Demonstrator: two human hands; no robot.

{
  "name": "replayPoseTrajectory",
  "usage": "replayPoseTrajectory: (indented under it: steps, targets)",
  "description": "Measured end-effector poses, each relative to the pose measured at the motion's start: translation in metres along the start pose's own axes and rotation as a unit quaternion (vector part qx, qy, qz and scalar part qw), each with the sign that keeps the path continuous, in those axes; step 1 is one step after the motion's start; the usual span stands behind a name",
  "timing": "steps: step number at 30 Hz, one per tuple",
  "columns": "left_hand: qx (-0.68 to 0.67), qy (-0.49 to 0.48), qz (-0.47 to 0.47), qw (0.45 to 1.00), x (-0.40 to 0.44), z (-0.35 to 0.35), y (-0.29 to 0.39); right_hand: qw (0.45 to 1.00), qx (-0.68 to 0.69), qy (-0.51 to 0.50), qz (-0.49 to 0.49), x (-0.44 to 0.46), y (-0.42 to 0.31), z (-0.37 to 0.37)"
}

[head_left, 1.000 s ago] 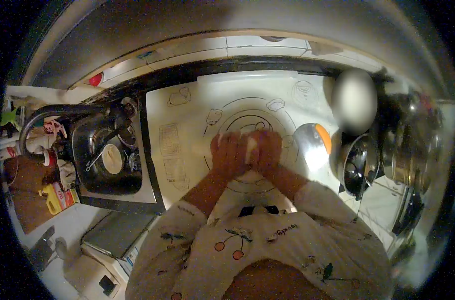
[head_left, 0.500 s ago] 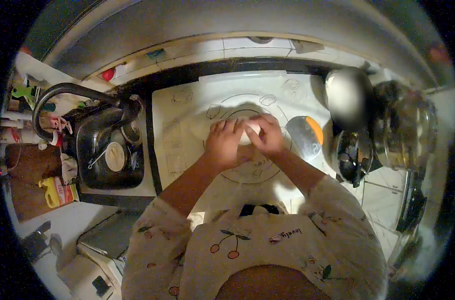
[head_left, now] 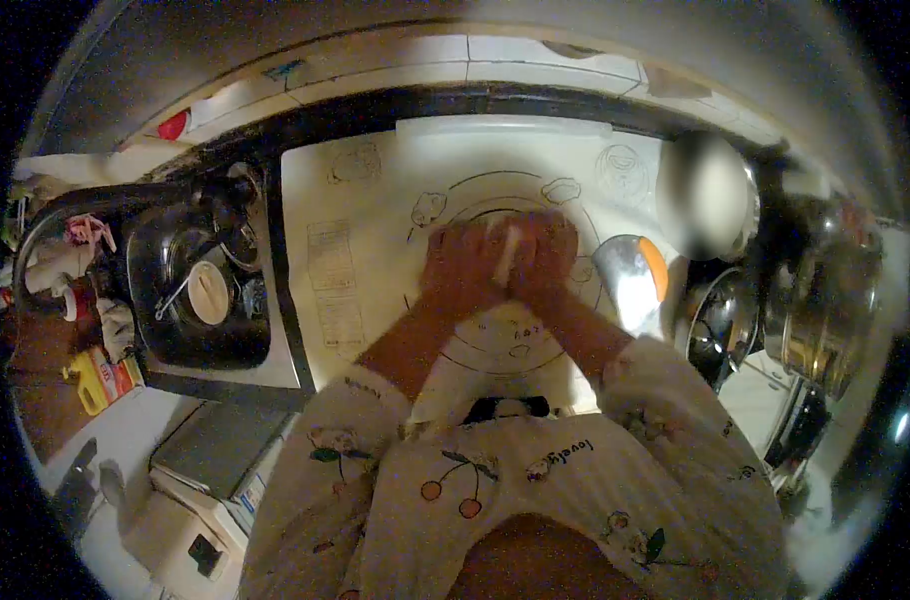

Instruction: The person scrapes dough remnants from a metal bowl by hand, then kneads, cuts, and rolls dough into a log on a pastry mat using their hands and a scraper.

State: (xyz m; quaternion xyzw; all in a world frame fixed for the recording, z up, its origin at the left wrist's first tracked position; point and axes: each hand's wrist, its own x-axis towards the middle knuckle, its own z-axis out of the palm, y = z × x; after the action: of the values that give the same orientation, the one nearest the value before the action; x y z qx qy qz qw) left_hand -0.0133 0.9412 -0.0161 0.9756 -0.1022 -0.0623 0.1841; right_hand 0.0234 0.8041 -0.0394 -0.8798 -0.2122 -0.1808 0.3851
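A lump of white dough [head_left: 511, 246] lies mostly hidden under both hands, a strip of it showing between them. My left hand [head_left: 465, 258] is pressed down on its left side, fingers curled and pointing away from me. Against the right side presses my right hand [head_left: 545, 252], close beside the other one. Both are slightly smeared by motion. Beneath them is a white pastry mat [head_left: 360, 235] printed with circles and small drawings. To the right of my right hand lies a metal dough scraper [head_left: 623, 275] with an orange grip.
On the left is a black sink [head_left: 160, 345] with a pale oval dish [head_left: 211, 293] inside and a black faucet [head_left: 50, 215] at its side. A yellow bottle [head_left: 92, 385] stands farther left. A whitish round bowl [head_left: 710, 195] and glassy pots [head_left: 825, 300] crowd the right.
My hands have pressed down and forward over the dough, so less of it shows. The camera view has shifted a little; the scraper stays beside the hands.
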Motion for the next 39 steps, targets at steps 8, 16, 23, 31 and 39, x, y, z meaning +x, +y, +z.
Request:
replayPoseTrajectory:
  steps: [8, 16, 23, 31, 39]
  targets:
    - [0.048, 0.117, 0.003, 0.992, 0.037, -0.013, -0.014, 0.998, -0.048, -0.014, 0.042, 0.05, 0.017, 0.019]
    - [-0.063, 0.151, 0.05, 0.985, -0.083, -0.037, 0.053, 0.986, 0.026, -0.13, 0.097, -0.039, -0.05, -0.072]
    - [0.083, 0.181, 0.012, 0.98, -0.091, 0.02, 0.049, 0.995, -0.069, -0.063, -0.028, -0.063, -0.077, -0.063]
    - [0.094, 0.081, 0.002, 0.992, 0.028, 0.0, 0.007, 0.993, -0.107, -0.026, 0.03, 0.022, 0.003, 0.003]
    - [0.04, 0.08, -0.081, 0.993, 0.081, -0.028, -0.005, 0.97, -0.105, -0.127, 0.178, 0.092, 0.018, 0.022]
